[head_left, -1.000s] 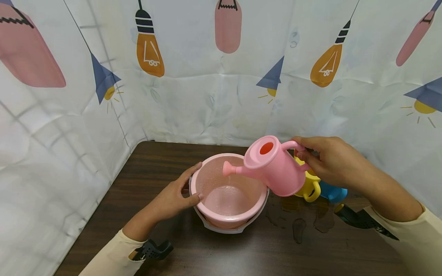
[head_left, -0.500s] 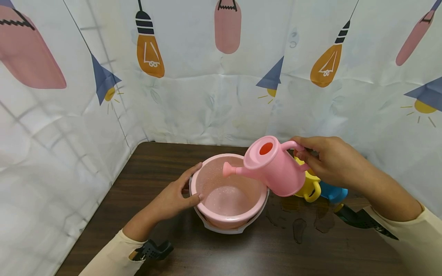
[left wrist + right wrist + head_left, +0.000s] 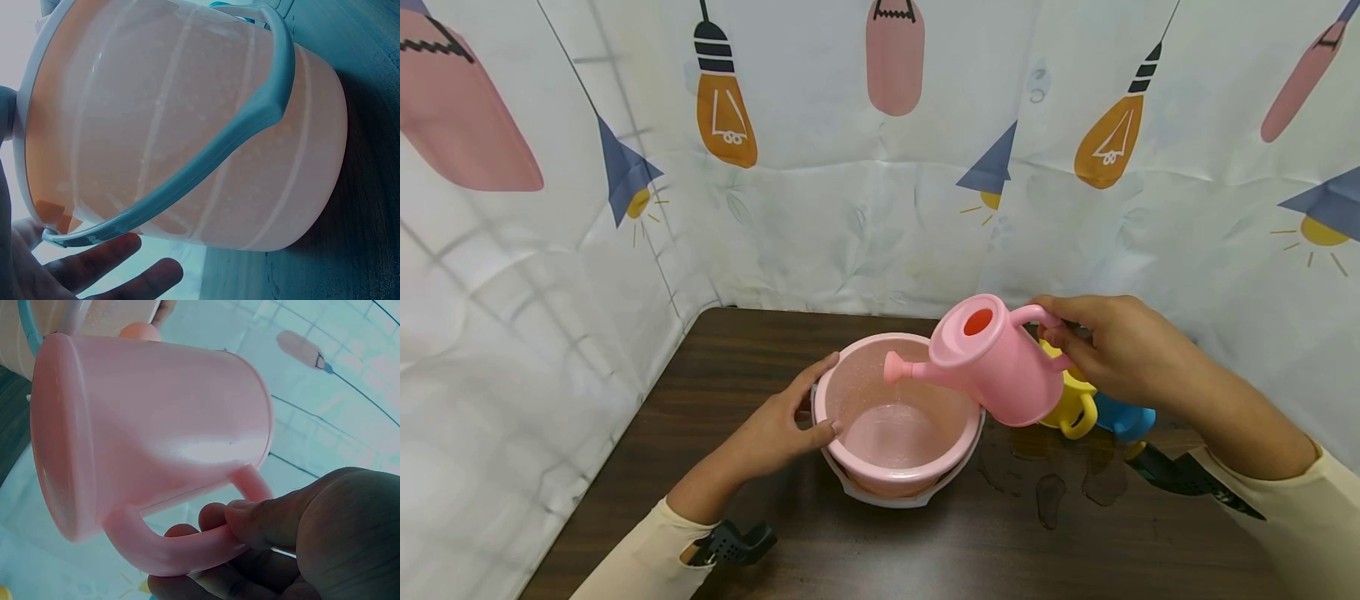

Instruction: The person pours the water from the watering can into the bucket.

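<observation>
My right hand (image 3: 1105,342) grips the handle of a pink toy watering can (image 3: 1000,367), which is tilted left over a pink bucket (image 3: 887,475). Its round spout head is above the bucket's opening, and a thin trickle of water shows below it. In the right wrist view, the fingers (image 3: 181,587) curl around the handle with the thumb over it. My left hand (image 3: 782,425) holds the bucket's left rim with thumb and forefinger spread along it. Its other fingers (image 3: 150,281) stretch loosely outside, below the bucket's grey-white carrying handle (image 3: 212,169). Shallow water lies in the bucket.
Behind the watering can stand a yellow cup-like thing (image 3: 1078,412) with a handle and a blue one (image 3: 1123,418), both partly hidden. Small puddles (image 3: 1049,500) lie on the dark wooden table (image 3: 1000,550). A printed white curtain (image 3: 850,233) hangs behind and to the left.
</observation>
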Tool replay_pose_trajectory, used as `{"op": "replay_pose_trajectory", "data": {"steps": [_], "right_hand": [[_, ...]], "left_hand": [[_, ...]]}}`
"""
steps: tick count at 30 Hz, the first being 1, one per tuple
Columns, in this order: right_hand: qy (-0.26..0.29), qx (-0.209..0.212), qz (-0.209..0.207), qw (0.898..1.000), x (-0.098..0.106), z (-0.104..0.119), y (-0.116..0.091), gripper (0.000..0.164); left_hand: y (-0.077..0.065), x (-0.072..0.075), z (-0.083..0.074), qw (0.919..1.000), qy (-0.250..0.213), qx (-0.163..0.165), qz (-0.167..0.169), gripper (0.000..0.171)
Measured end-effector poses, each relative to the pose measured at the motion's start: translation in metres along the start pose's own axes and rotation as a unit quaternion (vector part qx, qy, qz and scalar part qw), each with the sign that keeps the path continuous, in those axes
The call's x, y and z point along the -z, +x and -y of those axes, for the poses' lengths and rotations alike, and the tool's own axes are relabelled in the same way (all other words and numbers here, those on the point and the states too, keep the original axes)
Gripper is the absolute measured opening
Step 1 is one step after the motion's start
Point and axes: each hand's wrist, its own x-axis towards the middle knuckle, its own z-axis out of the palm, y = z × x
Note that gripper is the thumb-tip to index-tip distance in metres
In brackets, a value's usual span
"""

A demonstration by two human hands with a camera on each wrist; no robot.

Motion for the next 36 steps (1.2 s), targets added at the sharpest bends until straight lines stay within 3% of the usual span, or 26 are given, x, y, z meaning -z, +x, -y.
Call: {"op": "replay_pose_trajectory", "data": {"steps": [36], "right_hand": [[-0.005, -0.005, 0.005, 1.0, 0.0006, 0.0018, 0.0015, 0.029]], "left_hand": [[-0.001, -0.0003, 0.0004, 1.0, -0.004, -0.007, 0.001, 0.087]]}}
